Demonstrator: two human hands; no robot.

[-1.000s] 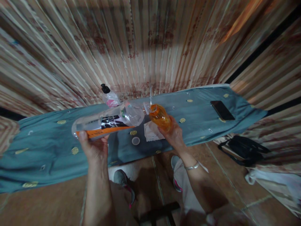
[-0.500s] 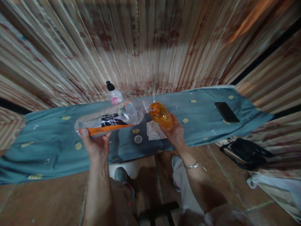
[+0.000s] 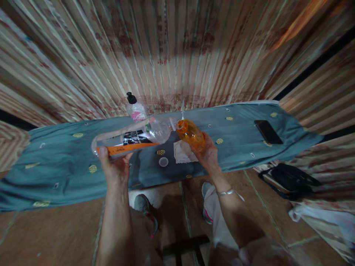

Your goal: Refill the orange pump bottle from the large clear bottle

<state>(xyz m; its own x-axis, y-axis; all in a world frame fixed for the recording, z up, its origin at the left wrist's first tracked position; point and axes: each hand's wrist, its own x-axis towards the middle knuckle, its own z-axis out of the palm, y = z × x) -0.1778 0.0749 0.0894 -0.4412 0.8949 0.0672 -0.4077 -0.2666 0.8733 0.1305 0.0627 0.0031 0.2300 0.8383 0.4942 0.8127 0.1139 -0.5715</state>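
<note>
Staying almost the same as a second ago, the two bottle mouths are right by each other above the green cloth (image 3: 68, 155); the view has slid a bit. The left hand (image 3: 117, 168) grips the clear bottle (image 3: 138, 138) from below, thumb near its bottom, with the neck pointing just above 3 o'clock. The right hand (image 3: 208, 152) grips the orange bottle (image 3: 192, 135) from 5 o'clock, its mouth facing 10 o'clock.
</note>
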